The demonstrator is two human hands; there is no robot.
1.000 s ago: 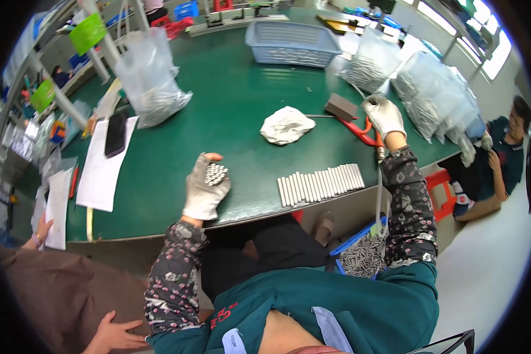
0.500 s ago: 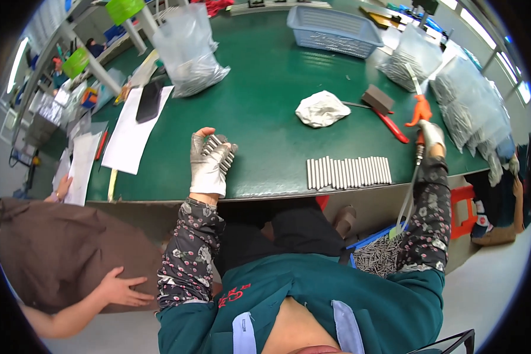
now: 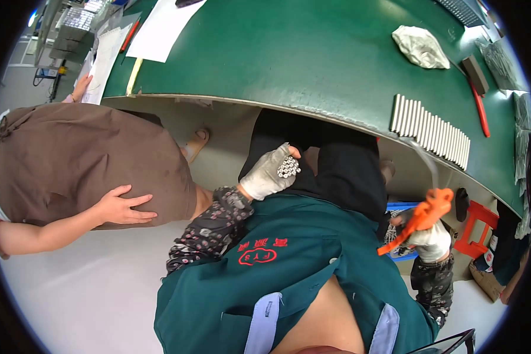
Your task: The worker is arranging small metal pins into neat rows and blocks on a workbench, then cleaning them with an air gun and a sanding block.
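My left hand (image 3: 264,177), in a worn white glove with bare fingertips, is closed round a bundle of metal pins (image 3: 288,167) in front of my lap. The pins' round ends face the camera. At the right, beside the table edge, my gloved right hand (image 3: 433,242) grips an orange air blow gun (image 3: 429,209), slightly blurred. A pale hose shows near it. Behind this hand sits a blue crate (image 3: 402,206), partly hidden, with metal pins in it. A row of metal pins (image 3: 430,131) lies side by side along the table's near edge.
On the green table (image 3: 289,53) lie a crumpled white cloth (image 3: 420,47), a dark block (image 3: 475,75) and a red-handled tool (image 3: 481,109). White paper (image 3: 164,32) lies at the left. Another person's hand (image 3: 125,207) rests on a brown apron. A red stool (image 3: 477,227) stands right.
My left hand has come back off the table to my lap with the pins. My right hand has brought the air blow gun down beside the crate. The view has tilted down and turned.
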